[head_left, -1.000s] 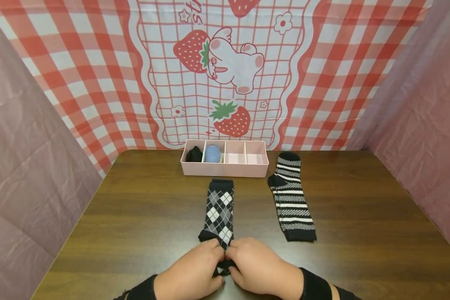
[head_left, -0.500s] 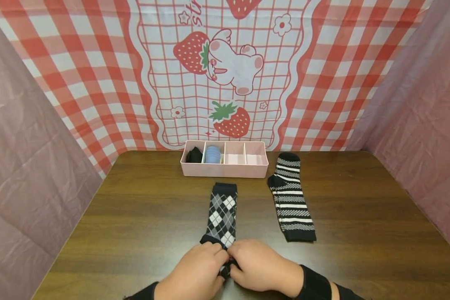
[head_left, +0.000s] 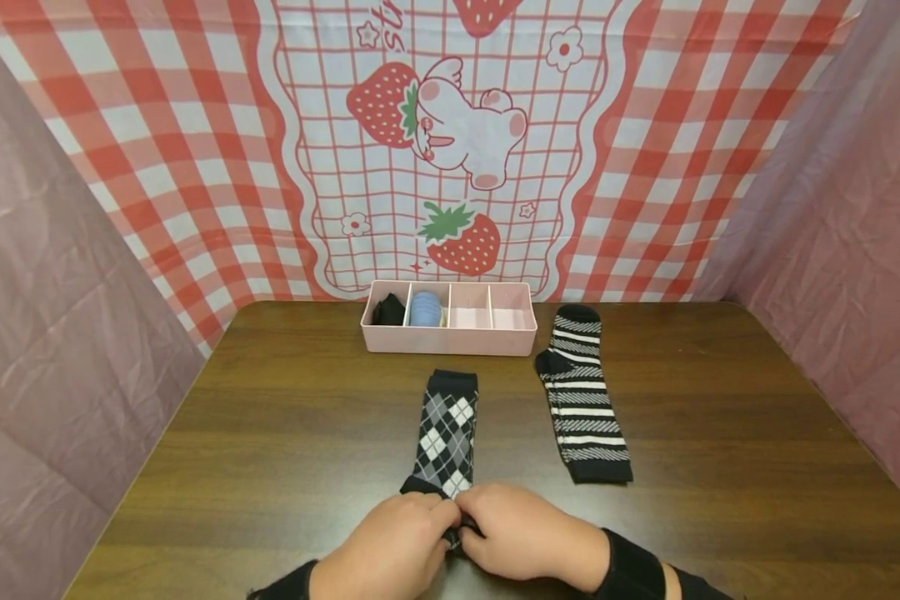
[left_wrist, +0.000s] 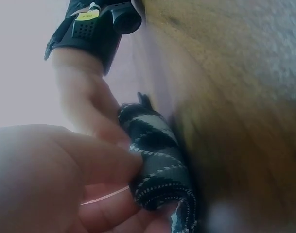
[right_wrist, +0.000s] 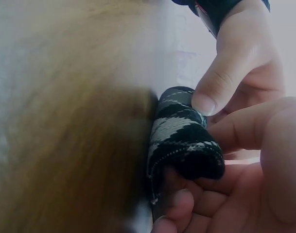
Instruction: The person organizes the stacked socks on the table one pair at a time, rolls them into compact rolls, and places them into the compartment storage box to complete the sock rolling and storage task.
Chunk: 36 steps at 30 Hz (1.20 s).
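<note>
An argyle sock in black, grey and white lies lengthwise on the table, its black cuff toward the back. Its near end is turned into a small roll, seen close up in the left wrist view as a rolled sock end. My left hand pinches the left side of this roll between thumb and fingers. On the right side, my right hand grips it likewise, the thumb on the near face, as the right wrist view shows. Both hands nearly touch and cover part of the roll.
A pink divided box stands at the back of the wooden table. A black bundle and a blue rolled item occupy its two left compartments. A striped sock lies flat on the right. A checked cloth hangs behind.
The argyle sock has slid slightly nearer and to the right, and less of its near end shows flat. Both hands have stayed on the roll. Box and striped sock have not moved.
</note>
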### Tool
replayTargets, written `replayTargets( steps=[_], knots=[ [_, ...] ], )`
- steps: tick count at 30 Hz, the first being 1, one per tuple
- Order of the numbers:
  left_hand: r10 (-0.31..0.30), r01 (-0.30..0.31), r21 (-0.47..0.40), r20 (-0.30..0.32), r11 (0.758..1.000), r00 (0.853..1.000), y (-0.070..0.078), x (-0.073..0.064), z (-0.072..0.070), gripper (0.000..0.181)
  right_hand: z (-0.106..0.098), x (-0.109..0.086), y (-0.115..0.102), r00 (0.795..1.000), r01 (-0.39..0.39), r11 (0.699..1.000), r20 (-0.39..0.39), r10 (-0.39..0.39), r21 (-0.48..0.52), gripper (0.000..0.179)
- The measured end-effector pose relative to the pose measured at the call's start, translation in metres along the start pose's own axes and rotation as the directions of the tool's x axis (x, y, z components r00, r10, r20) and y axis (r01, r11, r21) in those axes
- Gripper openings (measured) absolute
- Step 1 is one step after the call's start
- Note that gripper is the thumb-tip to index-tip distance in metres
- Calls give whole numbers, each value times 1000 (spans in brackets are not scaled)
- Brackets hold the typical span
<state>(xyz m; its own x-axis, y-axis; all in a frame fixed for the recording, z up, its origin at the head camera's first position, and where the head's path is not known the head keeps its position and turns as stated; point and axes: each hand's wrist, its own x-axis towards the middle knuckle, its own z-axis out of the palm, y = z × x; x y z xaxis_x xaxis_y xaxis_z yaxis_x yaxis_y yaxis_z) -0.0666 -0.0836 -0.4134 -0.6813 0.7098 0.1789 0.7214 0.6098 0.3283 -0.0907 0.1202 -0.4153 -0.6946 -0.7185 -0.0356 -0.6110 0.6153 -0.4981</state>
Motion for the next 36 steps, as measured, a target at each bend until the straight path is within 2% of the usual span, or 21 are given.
replayTargets(
  steps=[11,22,29,36],
  knots=[
    [10,-10,2,-10,1000,1000,-3,0,1,14,-3,-1,-4,1000,-14,1000,-24,14,-13,17],
    [-80,88,-109,78,990,994,-7,2,0,13,-9,-7,-15,994,15,983,-107,-35,-183,20],
    [-118,129,-141,87,982,989,-9,4,-1,13,-11,-9,-20,995,33,971,-85,-55,-236,24],
    [-137,160,-221,115,962,984,-17,4,2,14,-12,-12,-24,996,66,951,-39,-82,-303,33]
  ],
)
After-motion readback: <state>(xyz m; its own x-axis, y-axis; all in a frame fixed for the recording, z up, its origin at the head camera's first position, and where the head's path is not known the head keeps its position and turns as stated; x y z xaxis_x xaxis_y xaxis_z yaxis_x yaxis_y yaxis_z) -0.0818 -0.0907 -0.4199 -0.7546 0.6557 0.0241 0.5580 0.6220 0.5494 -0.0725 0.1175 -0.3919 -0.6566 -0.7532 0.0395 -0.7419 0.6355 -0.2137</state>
